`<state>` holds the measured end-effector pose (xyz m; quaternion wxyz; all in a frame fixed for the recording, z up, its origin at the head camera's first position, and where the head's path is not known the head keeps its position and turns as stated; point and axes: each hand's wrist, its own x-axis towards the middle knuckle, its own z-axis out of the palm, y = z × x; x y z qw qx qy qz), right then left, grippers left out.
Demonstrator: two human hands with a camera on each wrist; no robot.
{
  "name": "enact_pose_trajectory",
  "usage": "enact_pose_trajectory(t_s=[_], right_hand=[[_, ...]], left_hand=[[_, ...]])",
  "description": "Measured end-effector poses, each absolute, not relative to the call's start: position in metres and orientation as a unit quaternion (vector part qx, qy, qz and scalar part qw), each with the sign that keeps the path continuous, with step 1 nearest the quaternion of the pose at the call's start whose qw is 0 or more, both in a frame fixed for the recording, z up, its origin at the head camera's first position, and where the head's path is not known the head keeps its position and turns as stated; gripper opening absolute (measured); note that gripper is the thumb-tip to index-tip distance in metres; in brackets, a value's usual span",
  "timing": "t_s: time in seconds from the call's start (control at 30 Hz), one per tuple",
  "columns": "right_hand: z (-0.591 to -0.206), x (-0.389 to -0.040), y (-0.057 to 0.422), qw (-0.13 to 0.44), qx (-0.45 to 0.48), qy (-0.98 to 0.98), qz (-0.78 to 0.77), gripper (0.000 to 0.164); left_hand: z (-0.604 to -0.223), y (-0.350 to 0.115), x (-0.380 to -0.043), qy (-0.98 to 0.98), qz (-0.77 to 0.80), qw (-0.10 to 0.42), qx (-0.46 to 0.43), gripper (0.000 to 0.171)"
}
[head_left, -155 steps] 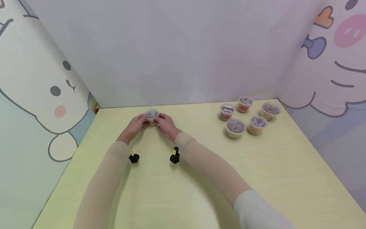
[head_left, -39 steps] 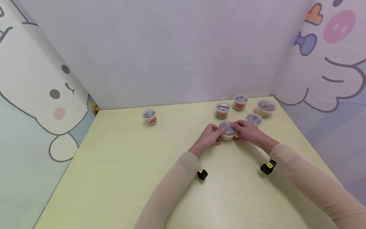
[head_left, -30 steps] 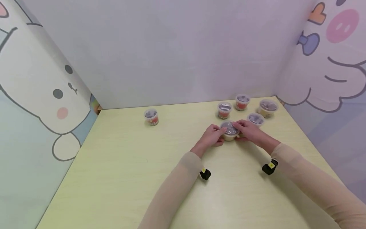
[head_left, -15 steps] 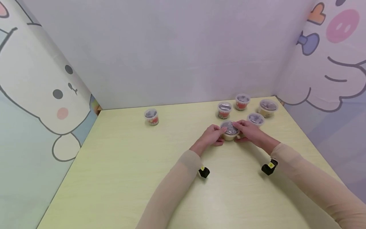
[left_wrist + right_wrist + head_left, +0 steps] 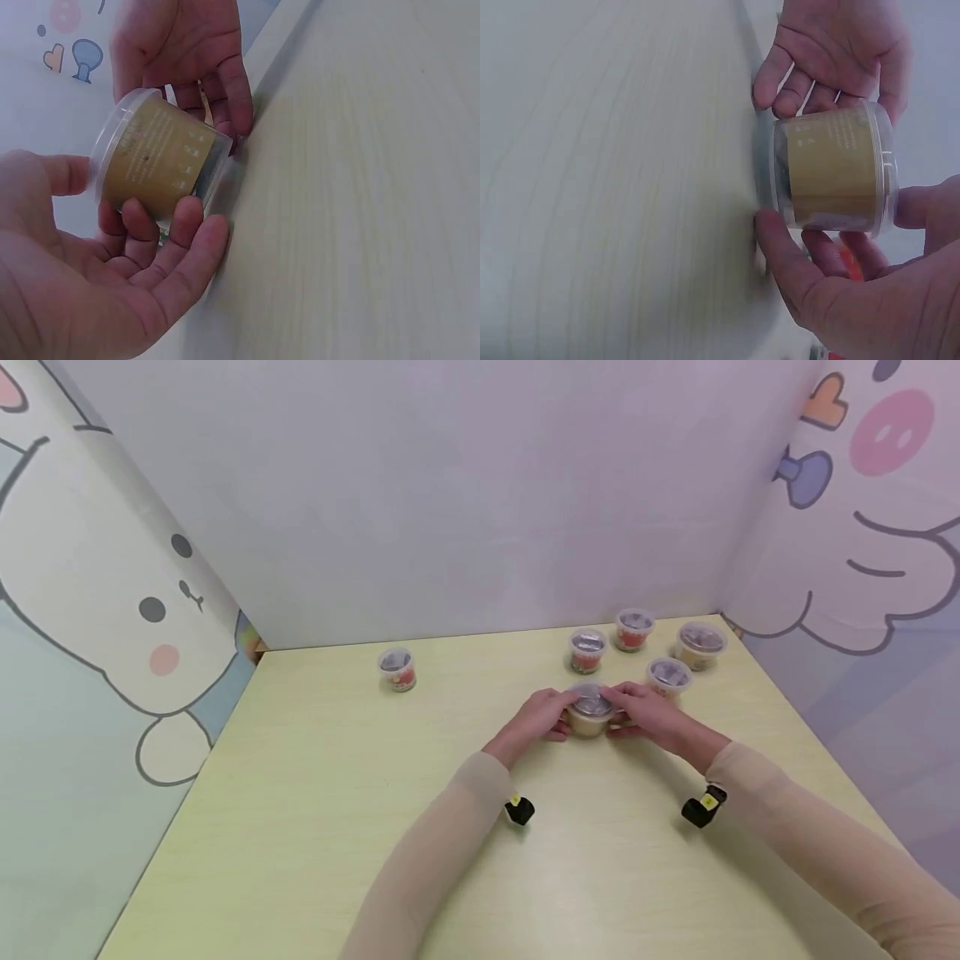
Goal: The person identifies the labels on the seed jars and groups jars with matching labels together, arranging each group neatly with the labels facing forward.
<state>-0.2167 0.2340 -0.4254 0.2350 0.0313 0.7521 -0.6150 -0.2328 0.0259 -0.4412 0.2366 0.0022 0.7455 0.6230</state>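
Observation:
Between both hands is a lidded plastic tub (image 5: 589, 718) with a tan label. My left hand (image 5: 542, 716) grips its left side, thumb at the lid rim and fingers against the wall, as the left wrist view shows on the tub (image 5: 154, 161). Opposite, my right hand (image 5: 647, 714) holds the right side the same way, seen close in the right wrist view (image 5: 877, 300). The tub stays upright, low at the table; whether its base touches the surface I cannot tell. Just behind my right hand stands another lidded tub (image 5: 669, 675), partly covered by it.
Two red-labelled tubs (image 5: 587, 652) (image 5: 634, 628) stand behind the held one, with a wider tan tub (image 5: 701, 645) near the back right corner. A single red-labelled tub (image 5: 397, 669) stands at the back left of the pale table (image 5: 315, 827). A wall (image 5: 465, 502) rises behind.
Earlier both hands held the red-labelled tub at the back left, which now stands alone. In the last half second the hands and the tan-labelled tub shifted slightly left and towards me.

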Motion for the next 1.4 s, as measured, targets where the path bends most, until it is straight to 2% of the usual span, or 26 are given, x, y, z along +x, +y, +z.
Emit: enact_pose_trajectory(t_s=[0.23,0.53,0.73,1.03,1.3,1.4], right_hand=[[-0.414,-0.213,0.218,0.263,-0.004,0.676,-0.689,0.068],[-0.391,-0.217,0.195,0.269,-0.075,0.629,-0.726,0.068],[-0.382,-0.225,0.18,0.266,-0.077,0.626,-0.729,0.059],[-0.373,-0.235,0.164,0.275,-0.085,0.598,-0.748,0.052],[-0.374,-0.242,0.151,0.279,-0.081,0.574,-0.766,0.052],[-0.377,-0.243,0.145,0.285,-0.077,0.571,-0.766,0.054]], left_hand=[[-0.423,-0.008,-0.239,0.717,0.65,0.251,0.04,0.035],[-0.391,-0.045,-0.244,0.722,0.643,0.245,0.077,0.045],[-0.381,-0.062,-0.248,0.72,0.65,0.218,0.106,0.045],[-0.375,-0.079,-0.254,0.724,0.659,0.183,0.09,0.044],[-0.373,-0.086,-0.256,0.733,0.646,0.191,0.094,0.065],[-0.376,-0.089,-0.256,0.731,0.648,0.193,0.093,0.068]])
